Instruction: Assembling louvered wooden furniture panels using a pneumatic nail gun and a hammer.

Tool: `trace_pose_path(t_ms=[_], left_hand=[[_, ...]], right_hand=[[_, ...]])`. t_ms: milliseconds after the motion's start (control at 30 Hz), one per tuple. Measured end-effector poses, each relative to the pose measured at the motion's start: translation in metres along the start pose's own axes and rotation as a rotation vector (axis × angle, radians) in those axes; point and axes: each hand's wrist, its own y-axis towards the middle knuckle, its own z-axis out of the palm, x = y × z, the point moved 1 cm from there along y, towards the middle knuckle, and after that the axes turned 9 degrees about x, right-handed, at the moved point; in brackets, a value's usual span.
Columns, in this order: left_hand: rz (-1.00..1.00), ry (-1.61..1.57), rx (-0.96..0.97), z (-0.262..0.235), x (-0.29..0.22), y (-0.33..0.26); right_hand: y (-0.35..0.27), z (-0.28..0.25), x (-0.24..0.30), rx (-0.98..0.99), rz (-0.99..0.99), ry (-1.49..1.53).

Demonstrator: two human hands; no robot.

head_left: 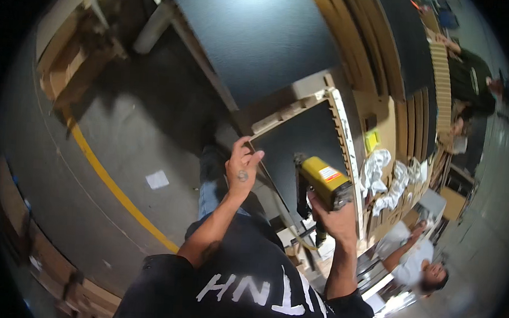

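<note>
My right hand (337,221) is wrapped round the grip of a yellow and black air stapler or nail gun (322,175). The tool lies over a dark flat panel (301,139), its nose toward the panel's middle; whether it touches cannot be told. A pale notched wooden strip (346,142) runs along the panel's right side, and another wooden strip (288,113) lies along its far edge. At the panel's left corner, my left hand (242,169) has its fingers apart and slightly curled, with nothing in it. Its fingertips are near or against that corner.
A large dark board (266,39) lies beyond the panel. Stacked brown boards (352,43) and crumpled white paper (375,171) are on the right. A pale hose (305,242) hangs by the tool. Two people work at right: a white shirt (402,253), a dark shirt (471,84).
</note>
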Motion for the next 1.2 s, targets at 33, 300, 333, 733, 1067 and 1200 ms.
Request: trace_pose_path(t_ms=[33,300,333,733,1067,1200], left_hand=[[-0.057,-0.003,0.004,-0.002,-0.006,-0.002],[0.055,-0.074,-0.024,-0.008,0.004,0.002],[0.045,-0.083,-0.035,-0.009,0.008,0.002],[0.055,-0.110,0.074,-0.018,-0.002,0.000],[0.108,-0.090,0.095,-0.016,0.004,0.003],[0.081,-0.150,0.117,-0.019,0.002,0.001]], right_hand=[[0.009,0.005,0.002,0.062,-0.121,-0.075],[0.055,0.056,0.027,0.193,-0.040,-0.157],[0.058,0.061,0.027,0.158,-0.128,-0.186],[0.068,0.076,0.026,0.121,-0.106,-0.248],[0.066,0.083,0.031,0.085,-0.190,-0.293],[0.060,0.088,0.039,0.066,-0.189,-0.454]])
